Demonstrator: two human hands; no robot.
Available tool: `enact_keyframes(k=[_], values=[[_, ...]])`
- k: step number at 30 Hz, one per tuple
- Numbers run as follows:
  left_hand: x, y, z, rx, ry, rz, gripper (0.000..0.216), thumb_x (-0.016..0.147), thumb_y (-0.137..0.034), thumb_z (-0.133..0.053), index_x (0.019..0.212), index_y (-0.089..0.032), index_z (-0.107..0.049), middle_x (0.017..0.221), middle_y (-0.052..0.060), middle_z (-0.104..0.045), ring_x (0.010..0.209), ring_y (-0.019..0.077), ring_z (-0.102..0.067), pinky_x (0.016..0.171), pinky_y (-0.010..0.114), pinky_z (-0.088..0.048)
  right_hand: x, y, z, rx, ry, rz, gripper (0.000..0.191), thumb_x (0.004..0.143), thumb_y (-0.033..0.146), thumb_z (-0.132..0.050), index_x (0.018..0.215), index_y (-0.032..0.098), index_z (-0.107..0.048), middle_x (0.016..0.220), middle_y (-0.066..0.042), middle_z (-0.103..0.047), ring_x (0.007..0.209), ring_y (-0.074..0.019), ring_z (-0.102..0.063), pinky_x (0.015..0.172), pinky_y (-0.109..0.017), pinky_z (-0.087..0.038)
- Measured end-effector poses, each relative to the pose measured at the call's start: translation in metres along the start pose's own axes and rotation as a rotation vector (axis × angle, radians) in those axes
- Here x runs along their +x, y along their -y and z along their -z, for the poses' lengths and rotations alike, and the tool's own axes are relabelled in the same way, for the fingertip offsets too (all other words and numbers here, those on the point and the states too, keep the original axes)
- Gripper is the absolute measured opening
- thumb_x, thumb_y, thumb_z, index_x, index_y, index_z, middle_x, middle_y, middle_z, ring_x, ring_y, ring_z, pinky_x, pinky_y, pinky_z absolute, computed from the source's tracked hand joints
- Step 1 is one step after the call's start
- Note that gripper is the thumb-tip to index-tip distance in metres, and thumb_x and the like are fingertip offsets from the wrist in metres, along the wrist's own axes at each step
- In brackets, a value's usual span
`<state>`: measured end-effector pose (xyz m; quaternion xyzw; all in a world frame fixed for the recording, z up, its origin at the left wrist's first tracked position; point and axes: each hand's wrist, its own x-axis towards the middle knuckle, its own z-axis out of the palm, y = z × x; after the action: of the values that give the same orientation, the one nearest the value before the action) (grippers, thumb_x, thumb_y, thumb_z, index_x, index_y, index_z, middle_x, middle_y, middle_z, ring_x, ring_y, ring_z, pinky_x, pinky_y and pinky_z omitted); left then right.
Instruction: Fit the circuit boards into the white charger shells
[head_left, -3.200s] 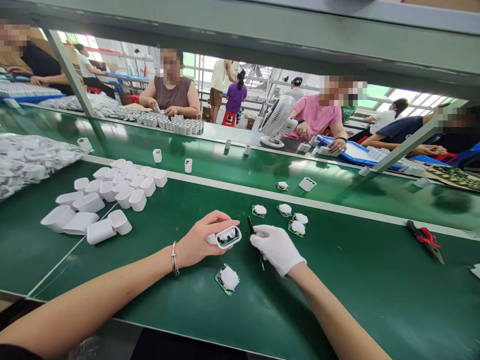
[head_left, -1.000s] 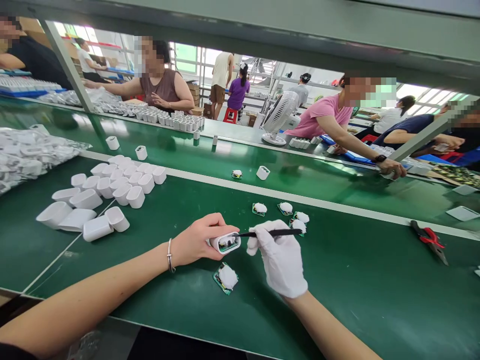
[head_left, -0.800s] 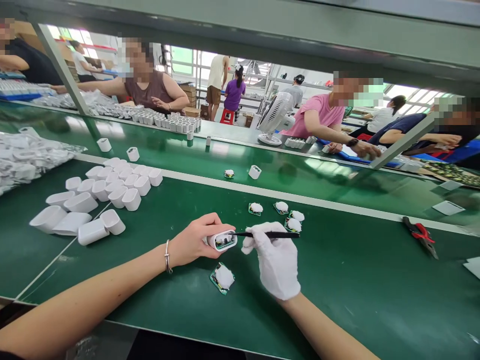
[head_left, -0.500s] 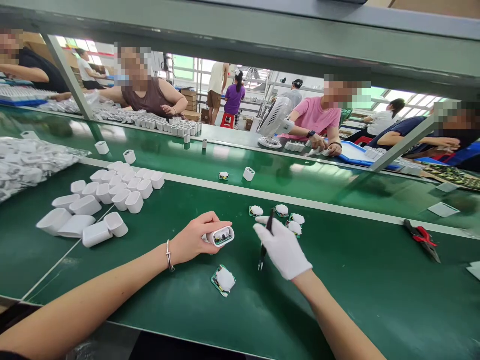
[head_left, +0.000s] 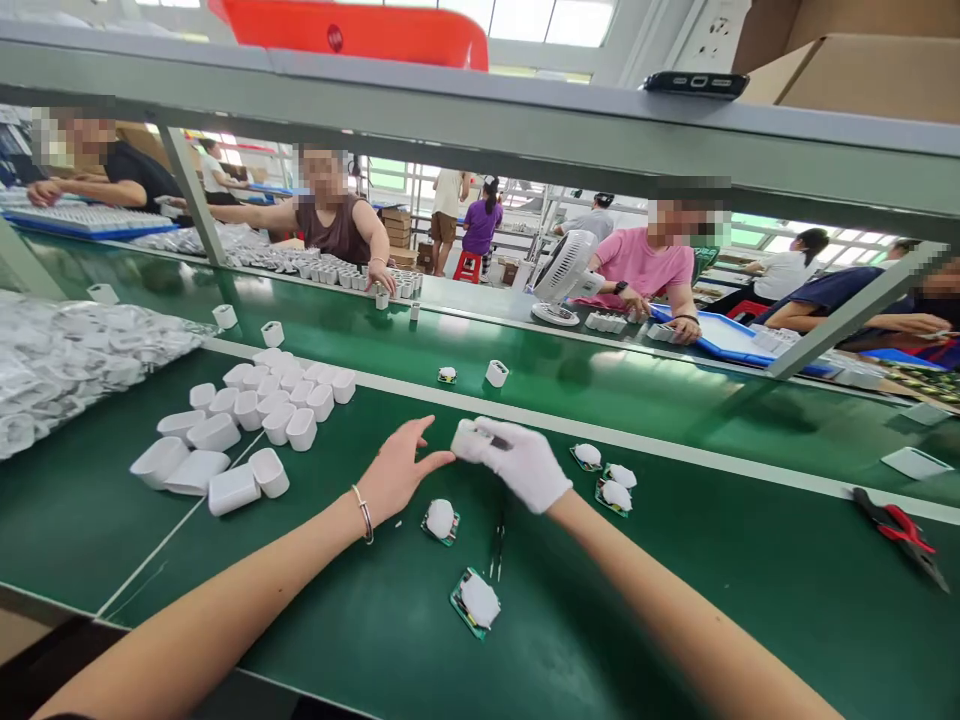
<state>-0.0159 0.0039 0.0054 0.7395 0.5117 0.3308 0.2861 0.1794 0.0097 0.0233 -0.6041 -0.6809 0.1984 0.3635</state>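
Note:
My right hand (head_left: 523, 465), in a white glove, is closed on a small white plastic casing (head_left: 463, 437) held just above the green mat. My bare left hand (head_left: 400, 471) lies beside it with fingers stretched out, its thumb tip close to the casing and nothing in it. Black tweezers (head_left: 496, 546) lie on the mat below my right hand. A green circuit board with a white cap (head_left: 440, 520) sits under my left hand, and another board (head_left: 476, 602) lies nearer to me. Three more capped boards (head_left: 616, 486) lie to the right of my right wrist.
Several empty white casings (head_left: 279, 403) stand grouped at the left, beside a bag of white parts (head_left: 67, 350). Red-handled cutters (head_left: 900, 530) lie far right. On the conveyor belt (head_left: 675, 400) beyond the mat ride a casing (head_left: 496, 373) and a board (head_left: 447, 375). People work across it near a fan (head_left: 564, 270).
The tweezers left my right hand and now lie on the mat. The casing passed from my left hand to my gloved right hand, and my left hand opened. The view tilted upward.

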Motion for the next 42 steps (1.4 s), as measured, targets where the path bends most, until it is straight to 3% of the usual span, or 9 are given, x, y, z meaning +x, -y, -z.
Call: enact_keyframes(k=[4,10,17,20,23,29,32,35,42], values=[[0.023,0.025,0.030,0.674,-0.349,0.122,0.043,0.085,-0.020,-0.052,0.127,-0.012,-0.048,0.134,0.020,-0.044,0.122,0.0368,-0.039,0.095,0.048,-0.034,0.062,-0.024,0.026,-0.276,-0.200,-0.246,0.029,0.076,0.037,-0.059,0.076,0.010,-0.070,0.081,-0.015,-0.068,0.081,-0.0268,-0.061,0.071,-0.034,-0.043],[0.043,0.050,0.045,0.866,-0.391,0.238,0.034,0.087,-0.004,-0.033,0.113,-0.007,-0.055,0.138,0.024,-0.039,0.122,0.0362,-0.037,0.089,0.050,-0.031,0.107,-0.044,0.043,-0.499,-0.260,-0.437,0.032,0.078,0.017,-0.051,0.094,-0.008,-0.063,0.098,-0.038,-0.057,0.095,-0.0425,-0.056,0.071,-0.046,-0.040],[0.048,0.055,0.048,0.819,-0.389,0.253,0.038,0.081,0.006,-0.029,0.099,-0.012,-0.058,0.097,0.016,-0.063,0.105,0.0313,-0.049,0.081,0.044,-0.032,0.142,0.008,-0.058,-0.498,0.047,-0.006,0.050,0.076,0.031,-0.060,0.124,0.026,-0.051,0.131,-0.007,-0.049,0.117,-0.0217,-0.048,0.093,-0.027,-0.037],[0.048,0.054,0.052,0.792,-0.389,0.228,0.035,0.081,0.004,-0.033,0.100,-0.013,-0.058,0.090,0.015,-0.064,0.101,0.0318,-0.050,0.080,0.044,-0.032,0.152,0.023,-0.101,-0.466,0.152,0.035,0.042,0.075,0.030,-0.060,0.116,0.023,-0.056,0.125,-0.008,-0.055,0.109,-0.0221,-0.054,0.088,-0.030,-0.042],[0.043,0.047,0.050,0.746,-0.353,0.139,0.027,0.085,-0.005,-0.040,0.100,-0.016,-0.060,0.086,0.012,-0.066,0.096,0.0297,-0.051,0.080,0.043,-0.032,0.154,0.030,-0.114,-0.420,0.169,0.024,0.026,0.079,0.026,-0.055,0.103,0.017,-0.062,0.108,-0.011,-0.064,0.101,-0.0237,-0.059,0.085,-0.036,-0.044],[0.027,0.026,0.025,0.606,-0.261,-0.047,0.025,0.082,-0.030,-0.060,0.107,-0.024,-0.060,0.089,0.004,-0.066,0.093,0.0237,-0.053,0.086,0.042,-0.032,0.113,0.035,-0.068,-0.235,0.149,0.023,0.032,0.068,0.023,-0.063,0.100,0.016,-0.063,0.092,-0.006,-0.071,0.086,-0.0191,-0.065,0.080,-0.029,-0.049],[0.022,0.029,0.012,0.425,-0.319,0.031,0.054,0.073,-0.032,-0.070,0.121,-0.020,-0.050,0.115,0.010,-0.057,0.107,0.0286,-0.049,0.091,0.045,-0.032,0.065,0.029,-0.033,-0.124,0.174,0.012,0.030,0.066,0.026,-0.065,0.095,0.018,-0.062,0.083,-0.002,-0.072,0.072,-0.0151,-0.067,0.070,-0.026,-0.053],[0.023,0.037,0.002,0.150,-0.313,0.165,0.065,0.068,-0.031,-0.072,0.124,-0.016,-0.044,0.114,0.012,-0.055,0.104,0.0279,-0.053,0.088,0.041,-0.040,0.012,0.018,-0.006,0.151,0.156,-0.048,0.034,0.063,0.026,-0.068,0.095,0.017,-0.061,0.086,-0.004,-0.072,0.073,-0.0170,-0.068,0.069,-0.029,-0.056],[0.032,0.041,-0.004,-0.039,-0.133,0.133,0.045,0.067,-0.031,-0.071,0.108,-0.019,-0.058,0.098,0.007,-0.063,0.100,0.0281,-0.054,0.090,0.042,-0.042,-0.060,-0.017,0.001,0.666,0.015,-0.230,0.042,0.053,0.024,-0.079,0.093,0.020,-0.066,0.097,-0.007,-0.071,0.089,-0.0232,-0.067,0.086,-0.041,-0.053]])
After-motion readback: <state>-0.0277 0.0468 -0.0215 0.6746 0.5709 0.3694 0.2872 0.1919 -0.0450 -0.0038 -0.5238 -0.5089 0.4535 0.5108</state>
